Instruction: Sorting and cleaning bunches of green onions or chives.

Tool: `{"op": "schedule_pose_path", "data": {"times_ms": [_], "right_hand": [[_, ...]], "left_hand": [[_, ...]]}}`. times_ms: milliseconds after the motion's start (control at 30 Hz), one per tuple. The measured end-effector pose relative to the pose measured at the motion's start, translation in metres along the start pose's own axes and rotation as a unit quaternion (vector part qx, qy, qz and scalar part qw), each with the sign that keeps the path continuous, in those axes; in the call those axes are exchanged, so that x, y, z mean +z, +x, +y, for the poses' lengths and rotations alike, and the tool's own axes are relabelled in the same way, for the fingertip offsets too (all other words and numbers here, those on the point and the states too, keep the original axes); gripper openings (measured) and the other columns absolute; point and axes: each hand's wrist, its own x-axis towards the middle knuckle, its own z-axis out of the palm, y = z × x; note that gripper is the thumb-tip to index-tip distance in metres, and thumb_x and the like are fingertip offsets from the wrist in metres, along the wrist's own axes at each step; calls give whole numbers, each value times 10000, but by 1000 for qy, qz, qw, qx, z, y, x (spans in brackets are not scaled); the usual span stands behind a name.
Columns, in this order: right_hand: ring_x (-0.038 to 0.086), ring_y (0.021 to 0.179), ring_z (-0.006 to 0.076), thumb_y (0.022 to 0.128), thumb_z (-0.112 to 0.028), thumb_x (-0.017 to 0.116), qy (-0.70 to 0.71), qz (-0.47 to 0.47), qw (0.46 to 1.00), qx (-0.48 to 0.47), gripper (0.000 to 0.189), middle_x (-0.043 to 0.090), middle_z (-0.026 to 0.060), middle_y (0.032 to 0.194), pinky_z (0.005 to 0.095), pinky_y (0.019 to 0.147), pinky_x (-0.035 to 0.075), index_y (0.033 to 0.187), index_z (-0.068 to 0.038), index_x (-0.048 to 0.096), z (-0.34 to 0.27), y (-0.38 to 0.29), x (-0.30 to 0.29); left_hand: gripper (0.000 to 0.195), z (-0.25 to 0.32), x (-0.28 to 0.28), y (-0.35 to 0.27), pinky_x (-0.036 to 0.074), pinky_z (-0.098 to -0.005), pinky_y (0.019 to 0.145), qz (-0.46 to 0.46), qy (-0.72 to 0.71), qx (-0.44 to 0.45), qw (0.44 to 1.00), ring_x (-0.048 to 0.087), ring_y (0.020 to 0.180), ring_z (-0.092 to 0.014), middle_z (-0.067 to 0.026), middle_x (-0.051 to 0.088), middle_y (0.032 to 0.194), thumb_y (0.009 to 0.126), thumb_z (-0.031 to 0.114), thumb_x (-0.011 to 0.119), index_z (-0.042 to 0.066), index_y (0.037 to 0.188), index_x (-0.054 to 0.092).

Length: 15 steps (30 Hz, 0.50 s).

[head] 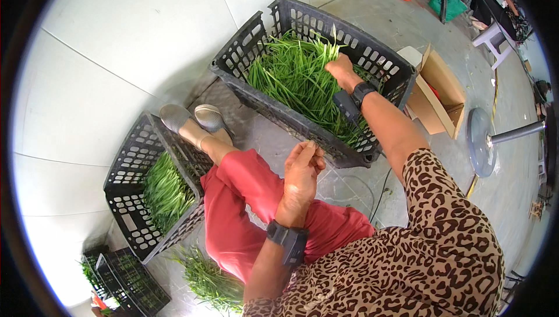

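Note:
A large black plastic crate [305,122] stands before me, with a broad heap of long green leafy stalks [288,76] inside. My right hand [340,68] reaches into it and touches the pale ends of the stalks near the far right side; its fingertips are partly hidden, so its grip is unclear. Above my lap, near the crate's front edge, my left hand [305,159] is raised with fingers bent and thumb against the forefinger. A tiny pale bit shows at those fingertips, too small to identify. Both wrists wear black straps with small devices.
A second black crate [126,225] at the left holds bundled green stalks [168,190]. Loose stalks [212,280] lie on the floor beside my legs. Right of the large crate are an open cardboard box [436,98] and a round-based stand [480,142]. A white wall borders the left.

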Motion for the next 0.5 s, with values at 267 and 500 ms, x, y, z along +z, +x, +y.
{"op": "schedule_pose_path", "data": {"times_ms": [267, 500], "right_hand": [[416, 1184, 377, 715, -131, 690, -70, -31, 997, 20, 764, 375, 271, 1307, 433, 957, 375, 1326, 86, 285, 7, 7, -3], [322, 1234, 376, 796, -317, 655, -66, 196, 978, 39, 732, 253, 223, 1374, 500, 1019, 321, 1327, 9, 271, 6, -8, 8]], "left_hand": [[85, 0, 7, 2, 418, -253, 605, -3, -7, -10, 1000, 486, 624, -122, -33, 546, 772, 884, 138, 522, 56, 866, 534], [80, 0, 6, 4, 417, -246, 598, 0, -14, -14, 1000, 489, 606, -122, -39, 551, 759, 884, 123, 520, 48, 861, 537]]}}
